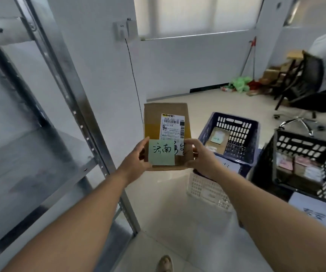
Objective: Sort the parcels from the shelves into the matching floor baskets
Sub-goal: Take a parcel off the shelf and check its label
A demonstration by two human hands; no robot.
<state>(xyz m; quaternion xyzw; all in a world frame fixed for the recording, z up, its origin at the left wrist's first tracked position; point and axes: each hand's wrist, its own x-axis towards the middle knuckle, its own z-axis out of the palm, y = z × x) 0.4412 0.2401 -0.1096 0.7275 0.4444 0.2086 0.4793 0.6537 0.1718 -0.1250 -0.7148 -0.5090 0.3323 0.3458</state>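
Observation:
A brown cardboard parcel [156, 122] with a white shipping label and a green handwritten sticky note [161, 155] is held up in front of me. My left hand [136, 162] grips its lower left edge and my right hand [199, 157] grips its lower right edge. To the right on the floor stands a blue basket [235, 122] holding a parcel with a green note. A black basket [305, 146] with several parcels stands at the far right. A white basket [207, 190] sits below my right forearm, partly hidden.
A metal shelf unit [73, 107] fills the left side, close to my left arm. Paper signs lie by the baskets [315, 211]. A person sits on an office chair [303, 83] at the back right, beside boxes and green bags. My foot [165, 264] shows at the bottom.

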